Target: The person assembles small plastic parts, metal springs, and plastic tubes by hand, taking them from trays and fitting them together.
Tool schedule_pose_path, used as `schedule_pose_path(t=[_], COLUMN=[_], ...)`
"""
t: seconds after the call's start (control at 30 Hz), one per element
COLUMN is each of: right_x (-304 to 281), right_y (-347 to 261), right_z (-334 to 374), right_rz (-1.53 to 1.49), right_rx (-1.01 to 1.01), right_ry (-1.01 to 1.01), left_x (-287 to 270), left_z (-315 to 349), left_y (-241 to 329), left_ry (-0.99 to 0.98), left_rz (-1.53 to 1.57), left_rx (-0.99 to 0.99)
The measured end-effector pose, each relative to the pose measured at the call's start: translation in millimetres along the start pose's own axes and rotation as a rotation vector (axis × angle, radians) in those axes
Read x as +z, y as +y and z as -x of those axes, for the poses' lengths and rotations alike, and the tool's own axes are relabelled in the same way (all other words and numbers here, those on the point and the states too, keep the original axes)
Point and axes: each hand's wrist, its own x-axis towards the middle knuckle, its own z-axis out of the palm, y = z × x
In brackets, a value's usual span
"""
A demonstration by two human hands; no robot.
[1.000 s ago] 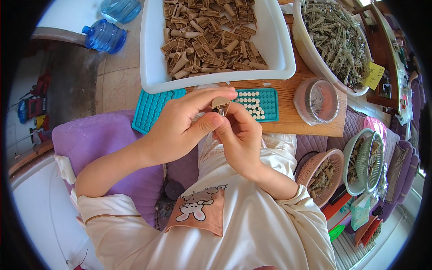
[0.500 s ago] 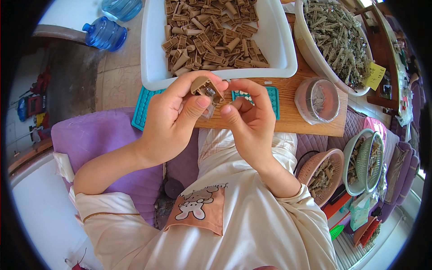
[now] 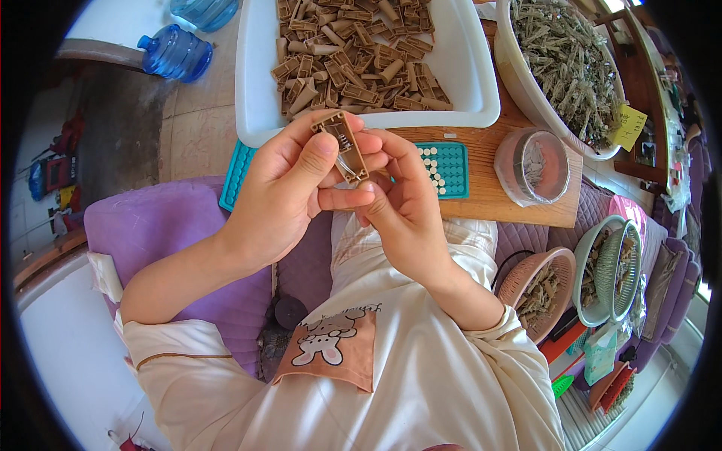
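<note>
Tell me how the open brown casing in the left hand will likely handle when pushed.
The brown casing is probably stiff, given its straight walls. It is likely light for its size, being a hollow shell. Tipping it over might shift the coiled spring inside, since one side is open.

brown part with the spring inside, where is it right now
In the head view, the brown part is just left of centre, in the left hand, with the right hand at its lower end and the white tub beyond.
</note>
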Motion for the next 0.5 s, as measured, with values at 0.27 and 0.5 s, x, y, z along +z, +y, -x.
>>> schedule_pose_path(t=[0.27, 0.5], right_x=[0, -11], right_y=[0, 8], right_z=[-2, -10], right_rz=[-0.052, 0.1], right_rx=[-0.005, -0.182], right_ry=[-0.032, 0.029], left_x=[1, -4], left_z=[-1, -8], left_y=[2, -3], left_ry=[-0.005, 0.054], left_rz=[0.025, 0.086], left_rx=[0.014, -0.11])
